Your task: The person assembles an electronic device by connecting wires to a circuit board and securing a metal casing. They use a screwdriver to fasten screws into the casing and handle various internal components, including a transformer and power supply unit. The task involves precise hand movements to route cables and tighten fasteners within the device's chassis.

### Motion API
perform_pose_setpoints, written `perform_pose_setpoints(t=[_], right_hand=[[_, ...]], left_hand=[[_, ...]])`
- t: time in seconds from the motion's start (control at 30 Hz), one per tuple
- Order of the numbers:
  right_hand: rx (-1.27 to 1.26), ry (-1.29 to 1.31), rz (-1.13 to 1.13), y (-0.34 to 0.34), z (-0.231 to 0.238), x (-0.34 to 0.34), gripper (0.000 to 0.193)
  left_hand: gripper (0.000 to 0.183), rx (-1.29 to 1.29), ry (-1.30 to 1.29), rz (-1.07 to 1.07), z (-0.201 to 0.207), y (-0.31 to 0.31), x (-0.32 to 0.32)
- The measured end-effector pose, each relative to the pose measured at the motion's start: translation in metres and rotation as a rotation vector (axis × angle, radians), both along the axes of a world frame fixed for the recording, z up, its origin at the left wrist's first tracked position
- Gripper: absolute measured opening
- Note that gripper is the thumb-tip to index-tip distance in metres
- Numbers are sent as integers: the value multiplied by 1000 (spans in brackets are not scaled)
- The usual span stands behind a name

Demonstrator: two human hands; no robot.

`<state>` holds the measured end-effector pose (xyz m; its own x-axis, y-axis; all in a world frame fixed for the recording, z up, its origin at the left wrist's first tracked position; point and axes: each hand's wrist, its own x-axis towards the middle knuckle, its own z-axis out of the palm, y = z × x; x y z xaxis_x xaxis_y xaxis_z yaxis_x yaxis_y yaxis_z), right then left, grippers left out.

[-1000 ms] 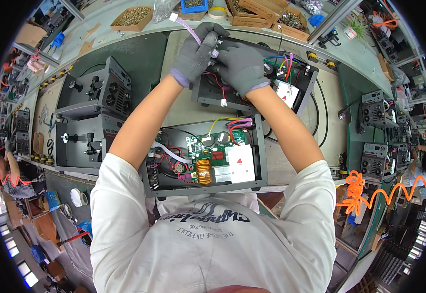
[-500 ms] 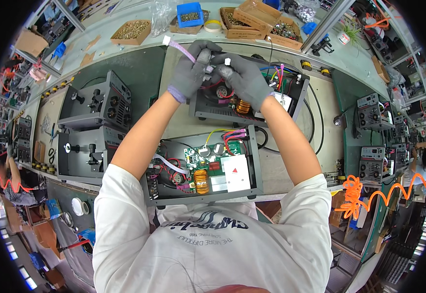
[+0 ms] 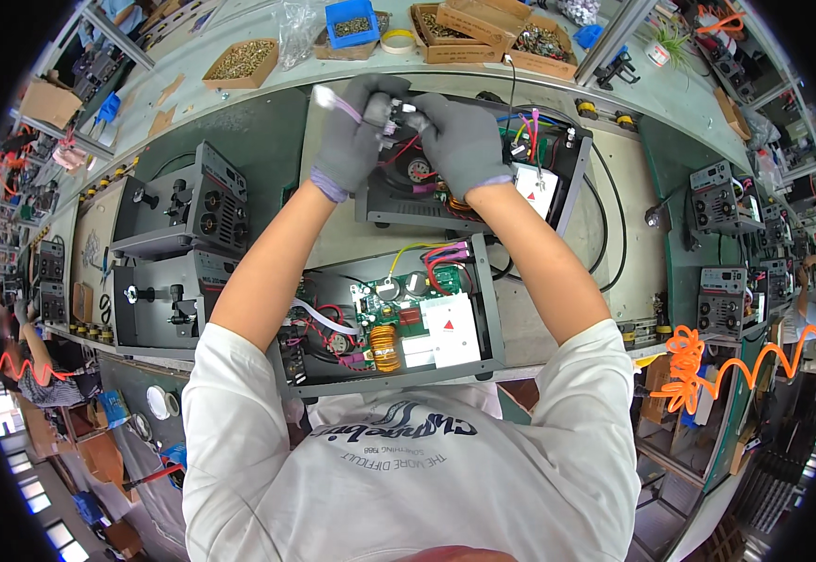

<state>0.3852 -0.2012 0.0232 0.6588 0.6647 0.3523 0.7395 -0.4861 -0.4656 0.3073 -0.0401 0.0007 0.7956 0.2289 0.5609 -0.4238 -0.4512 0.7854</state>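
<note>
My gloved left hand [image 3: 350, 140] is closed on a pale purple-white cable [image 3: 347, 110], whose white plug end looks blurred beyond the fingers. Small white connectors [image 3: 396, 109] show at its fingertips. Close beside it, my gloved right hand [image 3: 467, 140] has its fingers pinched at these connectors. Both hands are above the far grey machine case [image 3: 417, 215], which has its top off and shows wires, a copper coil and a white plate [image 3: 535, 190]. Nearer me lies a second opened case [image 3: 398, 382] with a green circuit board [image 3: 364, 300], a copper coil [image 3: 384, 347] and a white plate [image 3: 452, 330].
Two grey machines [image 3: 179, 201] stand at the left, and others [image 3: 724, 197] at the right. Cardboard boxes of small parts [image 3: 240, 64] and a blue bin [image 3: 352, 23] sit along the back. A black cable [image 3: 621, 225] loops right of the far case. An orange coiled hose [image 3: 684, 370] hangs at the right.
My right hand has moved slightly left and turned, its fingers now meeting the left hand's fingertips. The cable's plug end has dropped slightly and is blurred. The view has shifted a little.
</note>
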Motion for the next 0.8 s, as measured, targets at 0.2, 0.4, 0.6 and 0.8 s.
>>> perform_pose_setpoints(t=[0.2, 0.4, 0.6, 0.8], right_hand=[[-238, -50, -40, 20, -3, 14, 22], [-189, -115, -3, 21, -11, 15, 20], [-164, -133, 7, 16, -9, 9, 19], [-199, -102, -47, 18, -6, 8, 20]], left_hand=[[39, -53, 5, 56, 3, -3, 2], [34, -99, 28, 26, -1, 1, 1], [26, -78, -16, 45, -1, 0, 1], [22, -137, -26, 38, 2, -6, 2]])
